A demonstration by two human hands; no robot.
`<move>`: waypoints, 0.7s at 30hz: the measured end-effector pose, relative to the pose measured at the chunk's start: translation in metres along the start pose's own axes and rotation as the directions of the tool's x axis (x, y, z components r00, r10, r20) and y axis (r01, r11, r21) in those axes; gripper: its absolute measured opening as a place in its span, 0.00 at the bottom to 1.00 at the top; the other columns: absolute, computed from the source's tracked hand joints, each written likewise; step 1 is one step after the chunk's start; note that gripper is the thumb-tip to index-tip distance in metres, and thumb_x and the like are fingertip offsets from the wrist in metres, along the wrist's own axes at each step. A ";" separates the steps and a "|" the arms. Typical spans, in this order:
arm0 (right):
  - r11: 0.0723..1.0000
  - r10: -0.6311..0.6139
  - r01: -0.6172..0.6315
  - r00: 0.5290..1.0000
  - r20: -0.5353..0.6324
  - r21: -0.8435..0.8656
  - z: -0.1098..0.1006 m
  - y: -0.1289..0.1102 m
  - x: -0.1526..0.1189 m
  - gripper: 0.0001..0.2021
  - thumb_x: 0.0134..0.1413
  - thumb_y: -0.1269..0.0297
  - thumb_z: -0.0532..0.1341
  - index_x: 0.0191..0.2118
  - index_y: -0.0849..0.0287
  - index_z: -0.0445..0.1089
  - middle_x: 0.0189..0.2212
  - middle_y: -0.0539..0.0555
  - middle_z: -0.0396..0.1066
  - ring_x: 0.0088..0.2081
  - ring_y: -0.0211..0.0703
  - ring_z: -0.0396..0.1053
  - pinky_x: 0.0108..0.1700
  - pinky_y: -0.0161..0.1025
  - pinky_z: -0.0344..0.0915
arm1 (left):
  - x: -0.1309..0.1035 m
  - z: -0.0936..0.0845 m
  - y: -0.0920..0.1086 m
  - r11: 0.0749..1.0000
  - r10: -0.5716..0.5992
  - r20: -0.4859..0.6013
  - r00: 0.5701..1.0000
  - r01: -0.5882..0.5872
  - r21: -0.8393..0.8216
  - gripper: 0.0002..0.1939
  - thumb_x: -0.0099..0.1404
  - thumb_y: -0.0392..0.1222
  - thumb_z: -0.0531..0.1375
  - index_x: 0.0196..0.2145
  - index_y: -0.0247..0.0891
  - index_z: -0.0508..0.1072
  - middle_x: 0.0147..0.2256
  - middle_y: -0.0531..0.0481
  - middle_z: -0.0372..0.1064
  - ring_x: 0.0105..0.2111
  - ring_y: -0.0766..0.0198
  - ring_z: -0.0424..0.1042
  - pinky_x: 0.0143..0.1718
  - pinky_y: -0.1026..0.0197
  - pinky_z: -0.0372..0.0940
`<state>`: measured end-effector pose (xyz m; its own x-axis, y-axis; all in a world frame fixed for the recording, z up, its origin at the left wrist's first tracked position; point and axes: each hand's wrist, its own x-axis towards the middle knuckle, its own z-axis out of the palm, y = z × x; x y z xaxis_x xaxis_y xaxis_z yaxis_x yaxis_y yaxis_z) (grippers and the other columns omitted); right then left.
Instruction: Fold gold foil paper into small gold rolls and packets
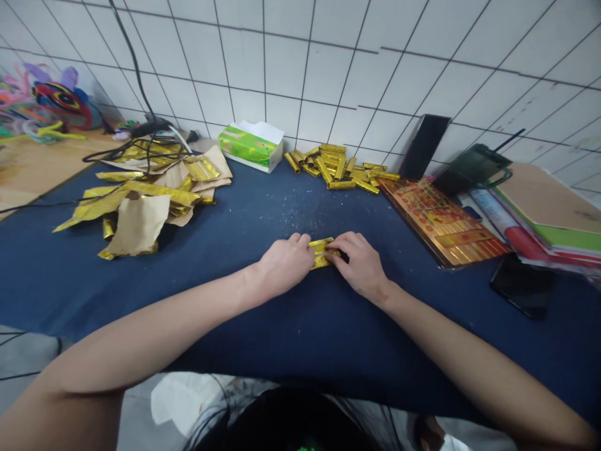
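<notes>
A small gold foil piece (321,253) lies at the middle of the blue cloth between the two hands. My left hand (287,263) is closed on its left end, fingers curled. At its right end, my right hand (359,264) pinches the foil between thumb and fingers. Behind them, near the wall, rests a loose pile of rolled gold tubes (339,168). On the left is a heap of crumpled gold foil and brown-backed paper (143,222).
A green tissue box (248,147) stands by the tiled wall. Black cables cross the left heap. To the right are a red-gold packet (446,225), a dark mug (472,168), stacked papers (554,200) and a black phone (522,285).
</notes>
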<state>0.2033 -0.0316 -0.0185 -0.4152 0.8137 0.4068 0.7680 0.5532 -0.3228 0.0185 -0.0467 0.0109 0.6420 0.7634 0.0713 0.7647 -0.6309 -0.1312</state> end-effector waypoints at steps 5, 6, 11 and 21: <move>0.999 -0.027 0.026 0.999 -0.022 -0.044 0.002 0.002 -0.001 0.07 0.52 0.65 0.57 0.36 0.58 0.70 0.38 0.55 0.69 0.41 0.46 0.64 0.43 0.44 0.62 | -0.008 0.000 0.013 0.998 -0.023 -0.067 0.997 0.027 0.057 0.14 0.65 0.43 0.51 0.35 0.28 0.70 0.32 0.42 0.63 0.36 0.55 0.64 0.30 0.59 0.63; 0.999 -0.015 0.014 1.000 -0.022 -0.042 0.002 0.002 0.000 0.07 0.52 0.64 0.58 0.36 0.58 0.69 0.38 0.55 0.69 0.41 0.47 0.64 0.43 0.45 0.62 | -0.009 0.000 0.015 0.998 -0.031 -0.067 0.997 0.035 0.052 0.16 0.64 0.45 0.51 0.35 0.28 0.70 0.33 0.41 0.64 0.36 0.55 0.64 0.31 0.59 0.63; 0.990 0.140 -0.140 0.990 -0.028 -0.029 -0.003 0.001 0.000 0.09 0.49 0.59 0.59 0.34 0.59 0.66 0.37 0.56 0.70 0.40 0.49 0.65 0.42 0.46 0.63 | -0.010 0.001 0.016 0.997 -0.039 -0.028 0.999 0.041 0.069 0.22 0.63 0.50 0.52 0.41 0.23 0.69 0.40 0.35 0.66 0.38 0.55 0.66 0.31 0.59 0.65; 0.992 0.126 -0.126 0.991 0.048 -0.020 -0.006 0.005 0.000 0.07 0.50 0.63 0.58 0.24 0.57 0.66 0.40 0.54 0.69 0.41 0.47 0.65 0.44 0.47 0.62 | -0.015 0.008 0.016 0.998 -0.058 -0.032 0.998 0.059 0.038 0.35 0.60 0.57 0.53 0.53 0.20 0.60 0.51 0.29 0.61 0.51 0.49 0.62 0.44 0.57 0.64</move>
<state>0.2105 -0.0302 -0.0150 -0.3378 0.8849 0.3207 0.8236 0.4429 -0.3544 0.0209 -0.0670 -0.0001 0.5980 0.7939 0.1101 0.7987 -0.5789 -0.1642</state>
